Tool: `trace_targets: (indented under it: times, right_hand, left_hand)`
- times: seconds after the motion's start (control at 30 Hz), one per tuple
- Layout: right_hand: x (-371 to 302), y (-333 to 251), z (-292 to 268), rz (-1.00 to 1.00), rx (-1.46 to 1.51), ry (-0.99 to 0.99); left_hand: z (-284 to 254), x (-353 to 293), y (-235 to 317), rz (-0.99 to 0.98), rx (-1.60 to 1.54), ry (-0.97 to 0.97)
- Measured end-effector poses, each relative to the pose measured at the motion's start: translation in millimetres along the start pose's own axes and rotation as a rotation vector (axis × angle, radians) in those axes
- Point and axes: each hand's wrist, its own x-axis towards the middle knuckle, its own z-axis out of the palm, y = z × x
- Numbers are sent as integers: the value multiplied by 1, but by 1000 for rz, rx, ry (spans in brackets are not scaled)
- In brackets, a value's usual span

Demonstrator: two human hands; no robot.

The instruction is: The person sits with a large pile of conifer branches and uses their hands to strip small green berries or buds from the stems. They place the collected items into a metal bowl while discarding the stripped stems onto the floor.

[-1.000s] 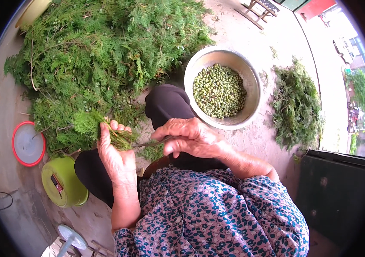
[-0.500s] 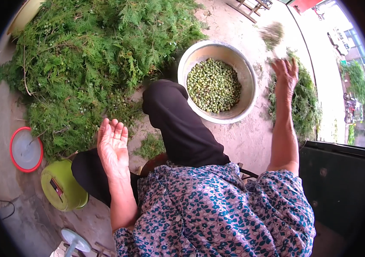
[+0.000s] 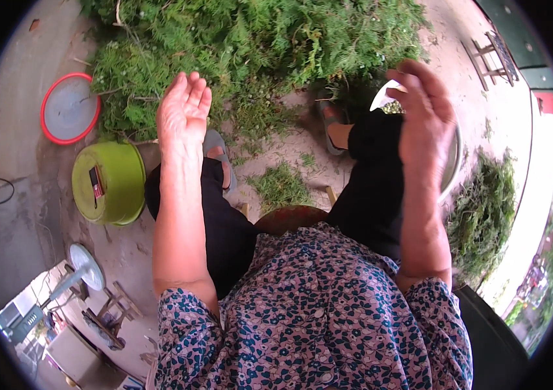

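Note:
My left hand (image 3: pixel 185 117) is raised over my left knee, palm turned up and fingers stretched out, with nothing in it. Above my right knee my right hand (image 3: pixel 428 120) hangs with its fingers apart and a little bent. Nothing shows in it either. Behind that hand and the knee, a metal basin (image 3: pixel 453 166) is mostly hidden. Only a bit of its rim and a few green berries (image 3: pixel 390 106) show. Beyond both hands lies a large heap of leafy green conifer branches (image 3: pixel 257 49). To the right of the basin is a smaller pile of conifer sprigs (image 3: pixel 484 211).
An upturned lime-green tub (image 3: pixel 117 195) stands at my left, with a small dark object (image 3: pixel 96 185) on it. Past it lies a red-rimmed round basin (image 3: pixel 72 133). A fan (image 3: pixel 88 268) is at the lower left. At the far right stands a small wooden stool (image 3: pixel 492 62).
The view has turned left. My right hand has come back from the smaller pile toward my knee, and the sprig flying from it is gone from sight. My left hand stays palm up.

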Motion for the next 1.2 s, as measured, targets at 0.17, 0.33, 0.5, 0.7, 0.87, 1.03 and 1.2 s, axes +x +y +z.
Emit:
trace_targets:
  times: [0.17, 0.33, 0.5, 0.7, 0.87, 1.03, 1.2]
  right_hand:
    - [-1, 125, 72, 516, -136, -215]
    - [-21, 274, 57, 577, -712, -579]
    - [-64, 340, 29, 350, -1280, -1156]
    - [-77, 369, 48, 385, -1343, -1248]
    - [-101, 370, 36, 425, -1308, -1050]
    - [-109, 363, 8, 561, -731, -285]
    - [-92, 356, -2, 823, -362, -133]
  left_hand:
    - [-15, 37, 22, 30, -42, 133]
    - [-23, 49, 41, 2, -73, 248]
    - [-19, 42, 55, 84, 38, 92]
    - [-14, 43, 72, 39, -2, 174]
    - [-12, 42, 76, -26, -55, 71]
    - [-9, 41, 75, -37, -41, 61]
    - [-8, 43, 73, -44, -37, 49]
